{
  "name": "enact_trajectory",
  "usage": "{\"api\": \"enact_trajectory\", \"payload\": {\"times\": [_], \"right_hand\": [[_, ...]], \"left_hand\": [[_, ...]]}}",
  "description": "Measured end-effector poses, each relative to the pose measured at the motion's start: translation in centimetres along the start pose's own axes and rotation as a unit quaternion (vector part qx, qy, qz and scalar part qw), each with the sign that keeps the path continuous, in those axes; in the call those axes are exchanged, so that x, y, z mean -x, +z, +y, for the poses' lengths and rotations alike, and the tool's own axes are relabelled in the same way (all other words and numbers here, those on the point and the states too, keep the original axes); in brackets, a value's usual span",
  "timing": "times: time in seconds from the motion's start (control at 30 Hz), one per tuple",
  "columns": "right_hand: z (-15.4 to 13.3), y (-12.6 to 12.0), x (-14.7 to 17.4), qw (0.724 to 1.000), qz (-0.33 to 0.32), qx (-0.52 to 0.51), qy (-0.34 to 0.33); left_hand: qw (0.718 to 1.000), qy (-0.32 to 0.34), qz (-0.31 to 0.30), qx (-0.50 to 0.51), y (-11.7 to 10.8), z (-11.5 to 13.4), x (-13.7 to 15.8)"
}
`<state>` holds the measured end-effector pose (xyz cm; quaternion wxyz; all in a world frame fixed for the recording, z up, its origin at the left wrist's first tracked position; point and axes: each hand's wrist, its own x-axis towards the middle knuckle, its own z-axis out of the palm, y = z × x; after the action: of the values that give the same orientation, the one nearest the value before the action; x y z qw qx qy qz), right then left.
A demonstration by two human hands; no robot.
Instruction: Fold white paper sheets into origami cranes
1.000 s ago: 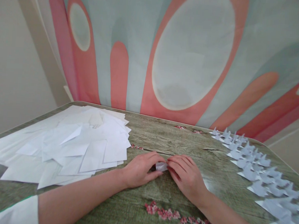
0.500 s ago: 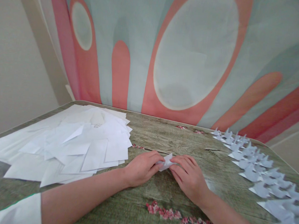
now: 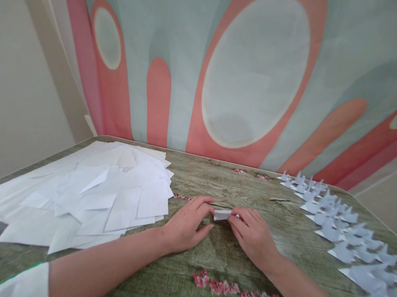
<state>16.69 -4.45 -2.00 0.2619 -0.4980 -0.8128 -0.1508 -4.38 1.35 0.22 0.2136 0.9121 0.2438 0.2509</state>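
A small folded piece of white paper (image 3: 221, 215) lies level between my two hands at the middle of the table. My right hand (image 3: 252, 234) pinches its right end between thumb and fingers. On the other side, my left hand (image 3: 189, 224) is open, thumb and fingers apart, with its fingertips at the paper's left end. Whether those fingertips touch the paper I cannot tell. The paper's right end is hidden behind my right fingers.
A wide, loose pile of white paper sheets (image 3: 124, 206) spreads over the table's left side. Several folded white paper figures (image 3: 343, 251) stand in rows along the right. The wood-grain table (image 3: 164, 272) carries printed pink flowers. A coral and grey-green patterned backdrop (image 3: 181, 93) rises behind it.
My left hand has let go of the paper and its thumb has moved away from the fingers. The paper has turned from slanted to nearly level, still in my right hand.
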Motion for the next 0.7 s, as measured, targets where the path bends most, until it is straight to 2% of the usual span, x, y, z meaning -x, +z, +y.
{"api": "enact_trajectory", "payload": {"times": [0.23,0.37,0.53,0.7], "right_hand": [[0.2,0.2,0.2,0.999,-0.012,-0.007,-0.035],[0.4,0.6,0.5,0.998,-0.007,-0.021,-0.06],[0.7,0.5,0.4,0.998,0.014,-0.044,-0.042],[1.2,0.4,0.0,0.998,0.013,-0.067,0.013]], "left_hand": [[0.997,0.06,-0.046,-0.017,-0.2,0.2,-0.3],[0.997,0.041,-0.054,-0.039,0.1,0.0,-0.4],[0.999,0.015,-0.024,-0.045,0.5,-0.3,-0.2],[0.998,0.008,-0.021,-0.052,0.5,-0.4,0.0]]}}
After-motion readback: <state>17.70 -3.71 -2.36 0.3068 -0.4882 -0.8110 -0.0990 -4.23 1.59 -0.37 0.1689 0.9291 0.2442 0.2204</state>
